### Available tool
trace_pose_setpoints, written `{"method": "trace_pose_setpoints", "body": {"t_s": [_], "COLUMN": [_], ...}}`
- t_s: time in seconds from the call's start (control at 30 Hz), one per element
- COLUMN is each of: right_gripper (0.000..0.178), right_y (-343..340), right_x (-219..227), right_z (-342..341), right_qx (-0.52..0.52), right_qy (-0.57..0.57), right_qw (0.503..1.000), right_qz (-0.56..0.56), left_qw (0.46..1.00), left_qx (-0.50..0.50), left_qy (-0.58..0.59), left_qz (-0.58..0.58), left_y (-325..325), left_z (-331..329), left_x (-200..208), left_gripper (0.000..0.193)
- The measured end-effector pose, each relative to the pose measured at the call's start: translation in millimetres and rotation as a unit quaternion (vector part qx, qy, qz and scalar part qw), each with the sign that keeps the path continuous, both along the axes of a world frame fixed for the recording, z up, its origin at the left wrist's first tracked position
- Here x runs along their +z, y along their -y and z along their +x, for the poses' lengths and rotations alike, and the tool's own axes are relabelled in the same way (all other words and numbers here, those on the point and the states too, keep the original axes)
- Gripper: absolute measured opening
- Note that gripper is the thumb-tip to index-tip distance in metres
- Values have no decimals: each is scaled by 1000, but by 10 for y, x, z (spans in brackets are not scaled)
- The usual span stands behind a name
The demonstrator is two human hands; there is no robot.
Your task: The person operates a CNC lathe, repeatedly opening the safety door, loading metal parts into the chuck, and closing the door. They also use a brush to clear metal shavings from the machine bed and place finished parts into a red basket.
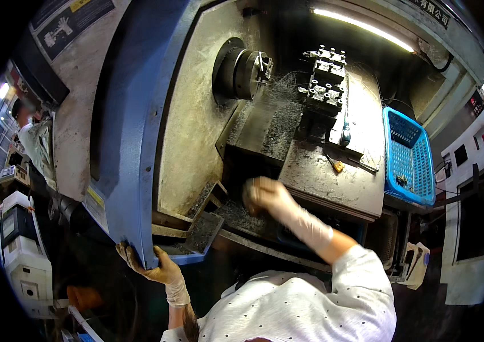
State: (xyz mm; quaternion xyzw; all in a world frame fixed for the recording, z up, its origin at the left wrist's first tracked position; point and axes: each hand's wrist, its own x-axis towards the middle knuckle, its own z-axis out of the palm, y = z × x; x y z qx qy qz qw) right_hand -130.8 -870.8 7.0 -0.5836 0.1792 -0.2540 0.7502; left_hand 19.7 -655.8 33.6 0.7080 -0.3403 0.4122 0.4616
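Note:
My left hand (pixel 149 265), in a soiled white glove, is curled round the lower corner of the lathe's blue housing (pixel 139 171). Smeared by motion, my gloved right hand (pixel 267 196) is over the dark gap in front of the machine bed. Its fingers look curled, with something dark at them that I cannot make out. A blurred grey streak shows above it, below the chuck (pixel 246 74). Metal chips (pixel 279 122) and stringy swarf cover the bed around there. To the right of the chips stands the tool post (pixel 326 82), with several bolts on top.
A screwdriver (pixel 345 134), a yellow-handled tool (pixel 336 165) and a metal bar (pixel 363 165) lie on the carriage plate (pixel 321 185). A blue plastic basket (pixel 407 154) sits on the right. A lamp (pixel 364 28) shines above. Another person (pixel 37 142) is far left.

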Motion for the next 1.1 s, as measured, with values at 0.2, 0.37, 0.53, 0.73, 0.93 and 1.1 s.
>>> {"method": "trace_pose_setpoints", "body": {"t_s": [0.2,0.37,0.53,0.73,0.93,1.1], "right_gripper": [11,15,9,19,19,18], "right_y": [2047,2331,2277,2190,2639,2283], "right_x": [169,153,278,105,676,1361], "right_z": [1057,959,1044,1089,945,1038], "right_qx": [-439,-402,-337,-383,-171,-172], "right_qy": [120,56,4,57,-490,-367], "right_qw": [877,912,934,913,672,341], "right_qz": [157,62,120,-125,-528,-848], "left_qw": [1000,1000,999,999,1000,1000], "left_qx": [10,11,39,37,1,-1], "left_qy": [15,26,10,3,-14,-4], "left_qz": [-1,0,7,2,4,-6], "left_y": [41,66,9,-32,36,40], "left_z": [-1,3,-30,-87,-51,-44], "left_x": [31,-9,-5,-13,26,23], "left_gripper": [47,46,43,42,43,46]}}
